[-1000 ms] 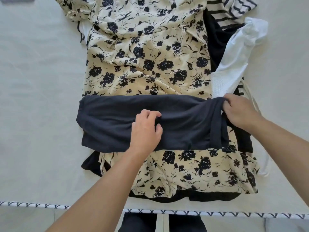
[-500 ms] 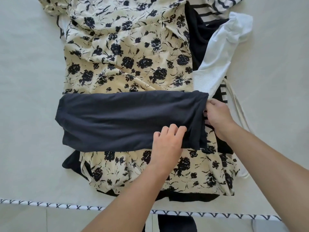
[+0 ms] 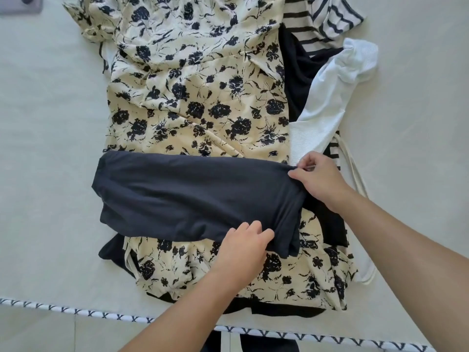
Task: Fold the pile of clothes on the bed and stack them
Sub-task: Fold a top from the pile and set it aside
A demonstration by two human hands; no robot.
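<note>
A dark navy garment [image 3: 198, 196], folded into a long band, lies crosswise on top of the pile of clothes on the bed [image 3: 45, 174], with its length running left to right. The right hand [image 3: 321, 180] is at the band's far right corner, its grip pinching the fabric edge between thumb and fingertips. The left hand [image 3: 245, 246] sits at the near edge of the band toward its right end, fingers curled over the hem; it looks to be grasping the cloth, though the fingertips are partly buried in the fold. So the garment stretches away to the left of both hands, with only its right end between them.

Beneath the band lies a cream floral dress [image 3: 198, 92] with dark blooms, spread from the far side of the bed to the near edge. At the right of the pile, a white top [image 3: 332, 97] drapes over a black garment [image 3: 297, 72], and a striped shirt [image 3: 319, 19] lies at the far right corner. More black cloth shows under the dress at its near edge. A patterned trim [image 3: 76, 311] runs along the near edge of the bed.
</note>
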